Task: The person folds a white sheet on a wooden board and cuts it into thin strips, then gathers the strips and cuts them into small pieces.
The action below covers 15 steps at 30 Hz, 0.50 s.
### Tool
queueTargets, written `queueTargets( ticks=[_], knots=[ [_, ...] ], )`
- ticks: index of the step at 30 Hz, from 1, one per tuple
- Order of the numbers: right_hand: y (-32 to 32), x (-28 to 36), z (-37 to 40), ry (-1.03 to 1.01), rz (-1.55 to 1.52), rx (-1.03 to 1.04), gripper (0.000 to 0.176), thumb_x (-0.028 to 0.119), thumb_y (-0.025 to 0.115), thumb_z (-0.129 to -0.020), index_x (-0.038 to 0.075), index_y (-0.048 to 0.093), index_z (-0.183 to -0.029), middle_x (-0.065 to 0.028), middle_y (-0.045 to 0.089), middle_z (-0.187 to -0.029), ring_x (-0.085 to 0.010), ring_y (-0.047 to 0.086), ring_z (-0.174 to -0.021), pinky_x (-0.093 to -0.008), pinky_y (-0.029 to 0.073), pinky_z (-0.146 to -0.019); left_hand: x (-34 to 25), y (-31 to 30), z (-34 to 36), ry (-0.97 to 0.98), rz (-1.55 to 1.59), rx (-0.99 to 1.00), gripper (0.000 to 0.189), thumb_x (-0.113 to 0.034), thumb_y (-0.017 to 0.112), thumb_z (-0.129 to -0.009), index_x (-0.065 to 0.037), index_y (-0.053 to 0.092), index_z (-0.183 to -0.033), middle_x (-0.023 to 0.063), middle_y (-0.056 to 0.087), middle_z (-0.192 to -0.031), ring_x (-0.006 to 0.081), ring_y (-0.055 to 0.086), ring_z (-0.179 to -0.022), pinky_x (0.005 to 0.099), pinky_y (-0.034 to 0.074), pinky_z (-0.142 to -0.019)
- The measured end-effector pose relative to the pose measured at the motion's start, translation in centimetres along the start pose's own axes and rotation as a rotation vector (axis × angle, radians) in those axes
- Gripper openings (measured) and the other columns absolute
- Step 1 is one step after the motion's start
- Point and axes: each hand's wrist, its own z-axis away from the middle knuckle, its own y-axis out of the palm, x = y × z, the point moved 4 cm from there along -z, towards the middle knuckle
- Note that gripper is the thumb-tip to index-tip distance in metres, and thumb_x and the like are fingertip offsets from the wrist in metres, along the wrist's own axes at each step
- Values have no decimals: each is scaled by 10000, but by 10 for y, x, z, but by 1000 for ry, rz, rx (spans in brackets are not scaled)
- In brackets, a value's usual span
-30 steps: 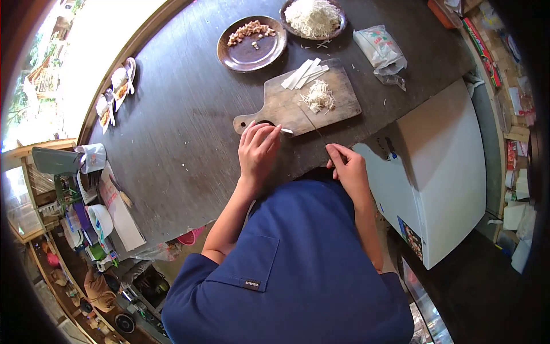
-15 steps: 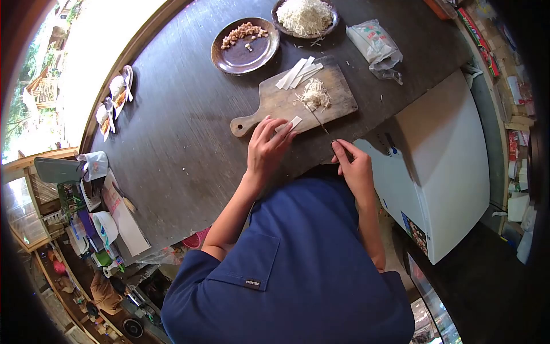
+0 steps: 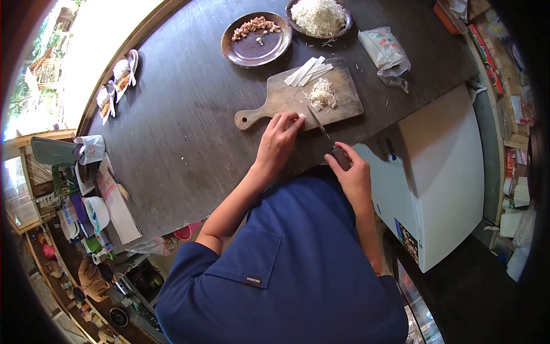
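Observation:
My left hand (image 3: 278, 140) rests at the near edge of a wooden cutting board (image 3: 282, 98), fingers curled over a pale piece (image 3: 302, 116) that is mostly hidden. In my right hand (image 3: 352, 169) is a knife (image 3: 319, 123), gripped by its handle. The blade points away from me over the board, just right of the left fingertips. A small heap of thin pale shreds (image 3: 322, 95) lies beyond the blade tip. Several flat white strips (image 3: 307, 71) lie at the board's far edge.
Beyond the board stand a brown plate (image 3: 252, 54) of small diced pieces and a bowl (image 3: 348, 24) heaped with pale shreds. A plastic packet (image 3: 385, 54) lies to the right. A white chest-like appliance (image 3: 444, 172) adjoins the table (image 3: 172, 149). Two spoons with food (image 3: 121, 77) sit far left.
The view has shifted slightly. My left fingers have closed further over the pale piece, which shows less now. The knife handle is gripped more fully by my right hand.

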Motion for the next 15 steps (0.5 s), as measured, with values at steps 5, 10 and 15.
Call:
queueTargets(
  ticks=[5,10,15],
  knots=[
    [-4,9,4,19,77,74,453,302,789,-973,117,682,-1372,-179,789,-1075,-393,763,-991,-440,599,-850,5,-4,-3,41,25,27,473,57,670,-804,-67,731,-1256,88,677,-1170,286,674,-1087,405,579,-956],
    [-7,24,12,-201,271,-31,394,270,721,-1024,171,663,-1401,-150,773,-1118,-389,755,-999,-475,608,-840,4,-2,1,38,47,7,468,78,662,-817,-69,730,-1257,85,674,-1185,283,675,-1095,406,576,-970],
    [-1,26,15,-255,220,-65,383,231,699,-1035,108,660,-1395,-179,756,-1140,-402,752,-992,-474,613,-830,-8,-9,4,10,-88,-103,490,85,677,-805,-75,730,-1264,86,672,-1181,285,669,-1095,406,579,-943]
  ],
)
